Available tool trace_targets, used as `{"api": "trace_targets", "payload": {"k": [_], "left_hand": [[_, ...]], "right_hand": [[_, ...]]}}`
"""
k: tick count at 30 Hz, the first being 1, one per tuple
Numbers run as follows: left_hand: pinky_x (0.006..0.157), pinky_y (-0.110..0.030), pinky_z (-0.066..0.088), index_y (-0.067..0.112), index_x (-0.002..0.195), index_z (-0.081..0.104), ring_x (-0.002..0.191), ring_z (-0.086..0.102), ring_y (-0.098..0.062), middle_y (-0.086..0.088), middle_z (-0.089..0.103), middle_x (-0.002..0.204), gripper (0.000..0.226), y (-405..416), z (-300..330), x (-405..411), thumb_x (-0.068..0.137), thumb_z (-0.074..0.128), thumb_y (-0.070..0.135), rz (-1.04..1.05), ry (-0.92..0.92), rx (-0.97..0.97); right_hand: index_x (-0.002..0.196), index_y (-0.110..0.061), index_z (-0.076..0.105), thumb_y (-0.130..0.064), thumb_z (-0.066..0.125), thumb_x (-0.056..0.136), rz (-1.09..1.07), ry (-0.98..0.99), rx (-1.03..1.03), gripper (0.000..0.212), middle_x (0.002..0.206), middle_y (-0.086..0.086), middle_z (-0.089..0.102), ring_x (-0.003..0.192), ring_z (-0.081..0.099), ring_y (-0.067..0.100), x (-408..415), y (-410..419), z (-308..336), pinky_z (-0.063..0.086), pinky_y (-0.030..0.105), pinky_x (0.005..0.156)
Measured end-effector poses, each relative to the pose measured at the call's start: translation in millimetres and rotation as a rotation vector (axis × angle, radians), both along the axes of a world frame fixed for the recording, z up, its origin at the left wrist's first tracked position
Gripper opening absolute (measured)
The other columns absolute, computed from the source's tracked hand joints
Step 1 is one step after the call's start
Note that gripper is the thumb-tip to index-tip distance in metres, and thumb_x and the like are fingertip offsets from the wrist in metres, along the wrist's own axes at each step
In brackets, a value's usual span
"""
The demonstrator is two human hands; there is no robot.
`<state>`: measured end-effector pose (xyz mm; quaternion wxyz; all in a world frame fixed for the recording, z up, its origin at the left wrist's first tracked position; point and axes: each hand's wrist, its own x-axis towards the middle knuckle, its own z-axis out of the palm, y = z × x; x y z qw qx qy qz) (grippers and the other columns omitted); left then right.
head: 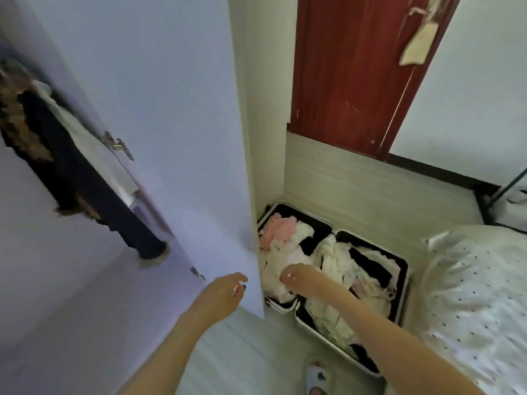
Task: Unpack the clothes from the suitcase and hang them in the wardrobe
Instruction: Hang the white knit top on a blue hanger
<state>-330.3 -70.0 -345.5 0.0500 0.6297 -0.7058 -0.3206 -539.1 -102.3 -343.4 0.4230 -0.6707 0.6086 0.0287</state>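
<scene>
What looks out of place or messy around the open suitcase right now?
The clothes in the open black suitcase lie in a loose heap, not folded. The open white wardrobe door hides the case's left edge. Nothing has spilled onto the floor.

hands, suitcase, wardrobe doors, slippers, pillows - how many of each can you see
hands: 2, left and right
suitcase: 1, lying open on the floor, clothes in both halves
open wardrobe door: 1
slipper: 1
spotted pillow: 1
total: 6
</scene>
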Motion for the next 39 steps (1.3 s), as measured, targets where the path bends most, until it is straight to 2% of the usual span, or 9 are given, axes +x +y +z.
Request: {"api": "trace_targets", "payload": {"k": [5,7,11,17,22,28,33,37,39], "left_hand": [[0.081,-0.023,0.042,0.016,0.122,0.055,0.089,0.053,-0.014,-0.005,0.062,0.108,0.029,-44.4,-54.6,-91.3,0.099,0.038,0.018,-0.166,0.029,0.192],[0.087,-0.03,0.044,0.009,0.118,0.057,0.092,0.054,-0.018,-0.009,0.061,0.109,0.028,-67.9,-73.7,-119.6,0.098,0.039,0.016,-0.184,0.032,0.237],[0.087,-0.03,0.045,0.008,0.122,0.055,0.101,0.057,-0.026,-0.015,0.061,0.11,0.029,-124.7,-132.8,-176.0,0.098,0.04,0.014,-0.181,0.022,0.313],[0.096,-0.031,0.04,0.006,0.127,0.05,0.116,0.051,-0.026,-0.012,0.053,0.128,0.032,-202.9,-268.5,-232.0,0.098,0.037,0.013,-0.168,-0.084,0.357],[0.097,-0.034,0.043,0.012,0.131,0.047,0.119,0.05,-0.026,-0.009,0.053,0.128,0.037,-222.3,-399.2,-244.7,0.095,0.038,0.014,-0.236,-0.175,0.401],[0.104,-0.037,0.037,0.014,0.144,0.026,0.132,0.031,-0.026,-0.007,0.031,0.146,0.054,-236.0,-543.9,-253.8,0.092,0.04,0.012,-0.376,-0.305,0.331],[0.112,-0.041,0.028,0.013,0.15,-0.003,0.144,0.009,-0.028,-0.006,-0.005,0.158,0.067,-243.1,-635.5,-260.1,0.096,0.037,0.017,-0.415,-0.358,0.405],[0.112,-0.042,0.028,0.023,0.15,-0.004,0.146,-0.001,-0.027,-0.007,-0.016,0.157,0.069,-245.8,-672.4,-263.5,0.094,0.037,0.017,-0.413,-0.336,0.479],[0.108,-0.043,0.033,0.024,0.15,0.0,0.145,0.009,-0.029,-0.006,-0.011,0.158,0.067,-251.6,-671.6,-264.5,0.094,0.037,0.018,-0.391,-0.329,0.524]], "right_hand": [[0.093,-0.015,0.062,-0.021,0.041,0.098,-0.239,-0.005,0.084,0.022,0.081,0.002,0.055,0.109,0.058,0.031,-97.3,-26.1,-58.3,0.044,0.031,0.09],[0.104,-0.008,0.062,-0.017,0.037,0.098,-0.301,0.004,0.11,0.027,0.09,0.006,0.054,0.114,0.055,0.032,-127.7,-39.4,-79.8,0.043,0.033,0.093],[0.125,-0.003,0.053,-0.012,0.033,0.099,-0.414,0.012,0.197,0.034,0.135,0.016,0.048,0.117,0.049,0.027,-191.6,-81.7,-136.1,0.038,0.034,0.099],[0.129,-0.012,0.051,-0.024,0.036,0.098,-0.484,0.08,0.232,0.036,0.128,0.011,0.057,0.116,0.054,0.029,-264.5,-140.3,-273.4,0.043,0.028,0.086],[0.133,-0.01,0.048,-0.026,0.041,0.098,-0.509,0.115,0.246,0.039,0.125,0.011,0.059,0.111,0.057,0.028,-274.8,-171.0,-393.8,0.047,0.037,0.093],[0.149,-0.008,0.017,-0.035,0.045,0.097,-0.535,0.204,0.137,0.064,0.151,0.012,0.027,0.138,0.029,0.027,-272.4,-202.9,-531.5,0.029,0.035,0.107],[0.143,-0.01,0.028,-0.053,0.051,0.089,-0.501,0.353,0.079,0.073,0.141,0.013,0.034,0.13,0.033,0.031,-263.7,-224.7,-621.6,0.037,0.044,0.102],[0.128,-0.006,0.051,-0.029,0.045,0.097,-0.711,0.279,0.041,0.039,0.134,0.011,0.039,0.124,0.035,0.029,-260.2,-238.6,-653.9,0.038,0.042,0.099],[0.126,-0.003,0.053,-0.02,0.041,0.097,-0.866,0.145,0.027,0.035,0.129,0.013,0.045,0.123,0.039,0.03,-262.4,-242.0,-651.2,0.035,0.039,0.099]]}}
